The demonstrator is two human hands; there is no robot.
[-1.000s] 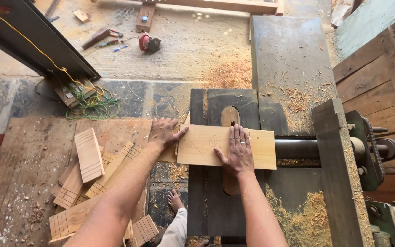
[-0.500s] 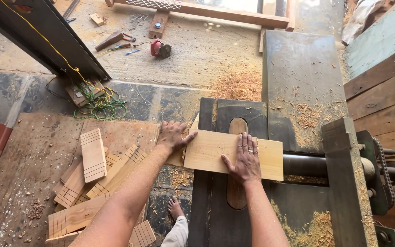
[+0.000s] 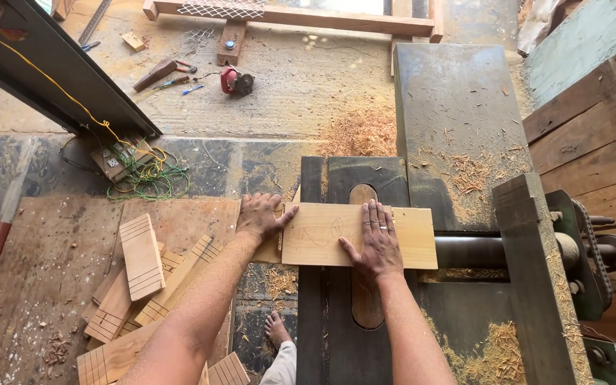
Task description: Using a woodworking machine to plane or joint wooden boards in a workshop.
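Sawdust-strewn machine table (image 3: 458, 107) carried a flat board (image 3: 322, 232), best kept level and steady, pressed under an open left hand (image 3: 262, 216) and open right hand (image 3: 373, 241)

Left hand (image 3: 264, 217) lies palm down on the left end of a pale wooden board (image 3: 322, 234); right hand (image 3: 373, 242) is pressed flat on its middle, fingers spread. The board rests crosswise on a dark machine table (image 3: 336, 335), over an oval slot (image 3: 363, 303). At nine o'clock of the board, grooved wooden offcuts (image 3: 140, 274) lie piled. At twelve o'clock, sawdust (image 3: 361, 135) covers the floor.
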